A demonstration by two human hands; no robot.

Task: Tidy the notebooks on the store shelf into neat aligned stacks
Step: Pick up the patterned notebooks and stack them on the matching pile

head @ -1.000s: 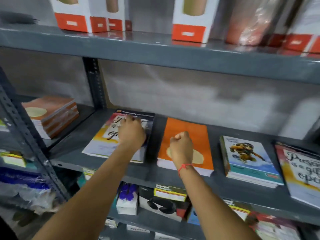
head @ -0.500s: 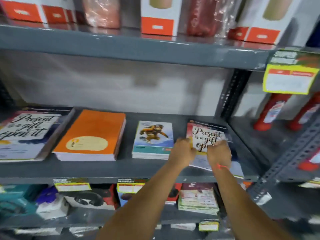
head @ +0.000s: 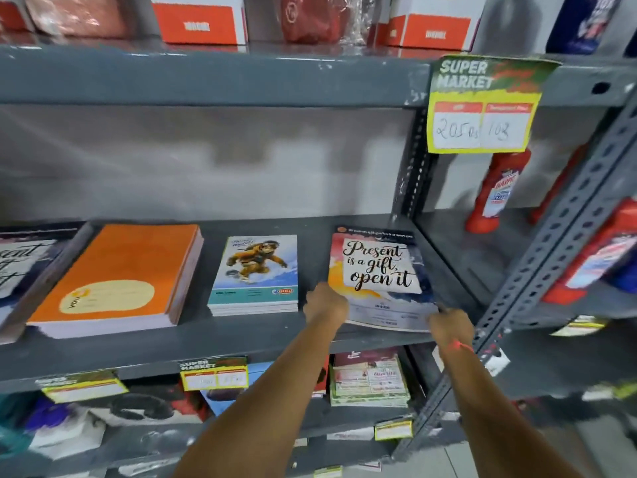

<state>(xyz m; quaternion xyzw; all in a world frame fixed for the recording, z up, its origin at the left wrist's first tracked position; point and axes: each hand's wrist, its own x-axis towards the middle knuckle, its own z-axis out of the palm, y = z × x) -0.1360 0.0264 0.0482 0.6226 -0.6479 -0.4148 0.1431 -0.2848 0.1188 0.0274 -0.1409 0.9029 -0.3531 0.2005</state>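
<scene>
Both hands on the "Present is a gift, open it" notebook [head: 379, 277] at the right end of the grey metal shelf [head: 241, 343]: left hand [head: 325, 303] closed on its near-left corner, right hand [head: 450, 326] closed on its near-right corner, red thread on that wrist. Fingers mostly hidden behind knuckles, so exact pinch can't be told, but both grip the front edge. Notebook lies flat w/ the front edge sticking out a bit past the shelf lip, slightly skewed vs. the shelf front. Just left, apart from it: small stack w/ a snowboarding-monkey cover [head: 255, 274], squared up. Further left, thick orange notebook stack [head: 117, 281], angled a little, & at the far left edge another "Present…" cover [head: 20, 267], cut off by frame. Shelf surface dark grey, scuffed; perforated upright [head: 413, 160] behind the notebook's right side. Back wall pale grey, blotchy. Upper shelf carries orange-white boxes [head: 200, 22] & plastic-wrapped red items [head: 310, 19]; yellow-green "SUPER MARKET" price tag [head: 482, 105] hangs off its edge. Next bay right: red cleaner bottles [head: 496, 191]. Lower shelf: more price tags, mixed packets, blurred.
</scene>
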